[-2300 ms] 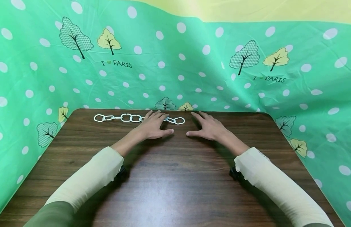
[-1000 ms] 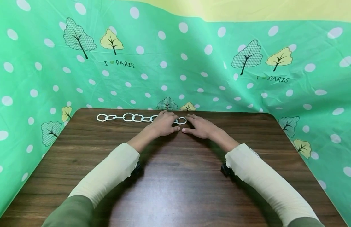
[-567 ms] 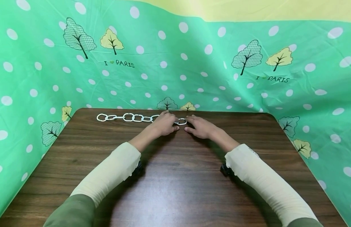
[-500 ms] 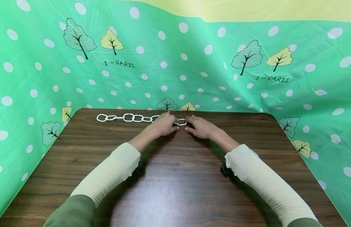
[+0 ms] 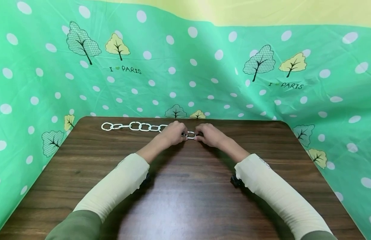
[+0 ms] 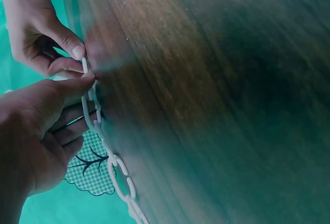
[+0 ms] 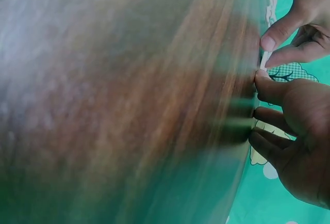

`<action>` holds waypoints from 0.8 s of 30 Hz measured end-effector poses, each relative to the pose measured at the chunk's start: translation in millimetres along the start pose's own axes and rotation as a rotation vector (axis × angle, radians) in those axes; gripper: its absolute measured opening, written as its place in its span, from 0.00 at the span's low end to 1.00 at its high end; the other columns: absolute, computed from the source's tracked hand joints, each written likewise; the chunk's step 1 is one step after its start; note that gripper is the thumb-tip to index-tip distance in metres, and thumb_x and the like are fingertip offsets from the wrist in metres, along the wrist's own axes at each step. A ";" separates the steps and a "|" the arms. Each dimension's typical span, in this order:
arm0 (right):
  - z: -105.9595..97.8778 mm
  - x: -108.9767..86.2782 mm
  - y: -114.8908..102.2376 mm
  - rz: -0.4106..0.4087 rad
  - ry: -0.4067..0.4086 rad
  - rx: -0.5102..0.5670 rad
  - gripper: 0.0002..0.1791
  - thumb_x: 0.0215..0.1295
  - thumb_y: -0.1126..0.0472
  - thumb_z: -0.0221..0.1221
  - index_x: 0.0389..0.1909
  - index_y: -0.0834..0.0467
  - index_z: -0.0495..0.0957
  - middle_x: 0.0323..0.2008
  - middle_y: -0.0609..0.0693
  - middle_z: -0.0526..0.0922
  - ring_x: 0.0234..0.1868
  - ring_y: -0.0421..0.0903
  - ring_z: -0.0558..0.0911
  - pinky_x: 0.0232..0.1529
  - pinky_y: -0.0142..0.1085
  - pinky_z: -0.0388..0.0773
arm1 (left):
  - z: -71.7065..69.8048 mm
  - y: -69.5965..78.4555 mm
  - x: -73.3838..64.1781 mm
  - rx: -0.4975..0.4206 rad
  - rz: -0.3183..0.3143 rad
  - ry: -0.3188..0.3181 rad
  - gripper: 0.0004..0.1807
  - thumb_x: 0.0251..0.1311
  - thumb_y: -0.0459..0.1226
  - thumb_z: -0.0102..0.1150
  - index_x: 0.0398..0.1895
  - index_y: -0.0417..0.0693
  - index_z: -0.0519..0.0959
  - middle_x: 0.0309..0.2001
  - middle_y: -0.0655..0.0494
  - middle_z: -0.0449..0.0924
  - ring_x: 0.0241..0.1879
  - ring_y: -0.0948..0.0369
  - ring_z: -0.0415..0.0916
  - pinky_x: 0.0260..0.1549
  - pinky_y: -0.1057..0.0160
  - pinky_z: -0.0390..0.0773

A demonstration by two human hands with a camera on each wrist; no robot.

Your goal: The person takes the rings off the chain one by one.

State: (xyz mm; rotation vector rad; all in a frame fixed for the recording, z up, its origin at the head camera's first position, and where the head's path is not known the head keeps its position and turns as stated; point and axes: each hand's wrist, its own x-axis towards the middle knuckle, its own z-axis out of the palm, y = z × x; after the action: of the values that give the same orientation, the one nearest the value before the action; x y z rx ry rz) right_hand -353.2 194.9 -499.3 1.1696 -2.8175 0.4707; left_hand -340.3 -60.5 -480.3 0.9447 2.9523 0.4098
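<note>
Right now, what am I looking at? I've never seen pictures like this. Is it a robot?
No, these are a person's left hand and right hand, both bare. The big picture comes from a camera on the person's head, looking forward and down. The two smaller ones come from cameras on the wrists, so the table looks sideways there. Most of a white chain lies along the table's far edge, with a green spotted cloth behind. The right hand pinches the chain's end link, and the left hand pinches the chain close beside it.
</note>
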 end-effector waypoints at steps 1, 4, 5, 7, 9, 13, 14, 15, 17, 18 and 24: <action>1.2 0.2 0.8 -0.004 0.006 -0.010 0.08 0.77 0.47 0.73 0.38 0.41 0.85 0.39 0.36 0.86 0.41 0.40 0.83 0.47 0.41 0.82 | 9.9 -8.5 7.2 -0.007 0.009 0.006 0.07 0.67 0.47 0.80 0.41 0.57 0.95 0.43 0.59 0.94 0.45 0.54 0.89 0.51 0.51 0.88; 3.5 0.9 3.4 0.001 0.006 -0.026 0.08 0.76 0.45 0.74 0.38 0.41 0.86 0.39 0.35 0.87 0.41 0.39 0.83 0.47 0.41 0.82 | 12.4 -9.5 6.2 0.016 0.043 0.020 0.05 0.69 0.47 0.79 0.39 0.59 0.94 0.40 0.63 0.92 0.42 0.58 0.88 0.48 0.54 0.88; 3.5 1.2 4.0 0.008 0.002 -0.029 0.08 0.76 0.45 0.74 0.39 0.41 0.87 0.40 0.36 0.88 0.42 0.39 0.84 0.48 0.41 0.82 | 13.0 -10.5 6.3 0.020 0.051 0.024 0.04 0.70 0.47 0.78 0.37 0.60 0.93 0.39 0.64 0.92 0.40 0.59 0.88 0.47 0.55 0.88; -17.4 -4.1 -22.0 0.038 -0.019 -0.016 0.07 0.77 0.48 0.74 0.42 0.45 0.89 0.42 0.41 0.91 0.45 0.44 0.87 0.50 0.44 0.85 | 11.6 -11.7 6.4 0.002 0.057 0.018 0.05 0.72 0.46 0.76 0.35 0.63 0.92 0.36 0.66 0.90 0.38 0.60 0.86 0.45 0.56 0.87; -38.7 -9.3 -48.4 0.064 -0.039 0.004 0.07 0.77 0.52 0.73 0.46 0.51 0.91 0.44 0.47 0.94 0.48 0.49 0.90 0.53 0.48 0.86 | 9.3 -13.0 5.7 -0.042 0.058 0.022 0.07 0.74 0.46 0.74 0.34 0.62 0.92 0.35 0.65 0.90 0.36 0.61 0.84 0.44 0.56 0.86; -70.3 -17.5 -90.4 0.097 -0.056 0.024 0.09 0.78 0.57 0.72 0.50 0.59 0.91 0.48 0.55 0.95 0.51 0.54 0.92 0.56 0.52 0.87 | -25.4 13.0 -19.8 -0.113 0.040 0.004 0.09 0.78 0.42 0.71 0.39 0.52 0.94 0.37 0.58 0.93 0.37 0.57 0.84 0.46 0.53 0.86; -70.3 -17.6 -90.8 0.096 -0.052 0.023 0.09 0.78 0.57 0.72 0.50 0.59 0.91 0.48 0.55 0.95 0.50 0.54 0.92 0.55 0.52 0.87 | -26.0 11.8 -22.2 -0.128 0.052 0.011 0.10 0.79 0.43 0.70 0.40 0.50 0.94 0.39 0.57 0.93 0.38 0.57 0.84 0.47 0.54 0.86; -70.2 -17.6 -91.3 0.095 -0.048 0.021 0.09 0.79 0.58 0.71 0.50 0.59 0.91 0.48 0.55 0.95 0.50 0.54 0.92 0.55 0.52 0.87 | -25.5 9.3 -23.1 -0.137 0.068 0.014 0.12 0.80 0.45 0.69 0.42 0.50 0.94 0.39 0.57 0.94 0.39 0.58 0.85 0.47 0.55 0.86; -69.8 -18.0 -91.9 0.094 -0.040 0.021 0.09 0.79 0.58 0.71 0.50 0.59 0.91 0.48 0.55 0.95 0.50 0.53 0.92 0.55 0.51 0.88 | -32.6 13.2 -26.7 -0.158 0.059 0.001 0.10 0.80 0.44 0.69 0.42 0.51 0.94 0.40 0.57 0.94 0.39 0.59 0.86 0.49 0.53 0.87; -69.5 -18.3 -92.0 0.094 -0.036 0.022 0.09 0.79 0.57 0.70 0.50 0.59 0.91 0.48 0.55 0.95 0.50 0.53 0.92 0.55 0.51 0.88 | -36.2 15.9 -29.6 -0.158 0.064 0.005 0.10 0.80 0.43 0.68 0.42 0.50 0.93 0.40 0.57 0.94 0.39 0.59 0.86 0.49 0.53 0.87; -69.1 -21.0 -92.5 0.128 -0.012 0.061 0.12 0.81 0.56 0.70 0.55 0.59 0.92 0.51 0.55 0.95 0.52 0.53 0.92 0.56 0.52 0.88 | -68.4 47.8 -50.0 -0.152 0.037 -0.029 0.07 0.79 0.35 0.68 0.42 0.44 0.93 0.39 0.52 0.93 0.39 0.57 0.84 0.50 0.51 0.87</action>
State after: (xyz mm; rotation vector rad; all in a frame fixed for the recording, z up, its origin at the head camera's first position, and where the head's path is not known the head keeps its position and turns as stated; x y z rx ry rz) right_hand -278.0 168.2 -413.2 1.0082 -2.9201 0.5633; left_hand -278.7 -68.4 -405.4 0.9795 2.8328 0.6059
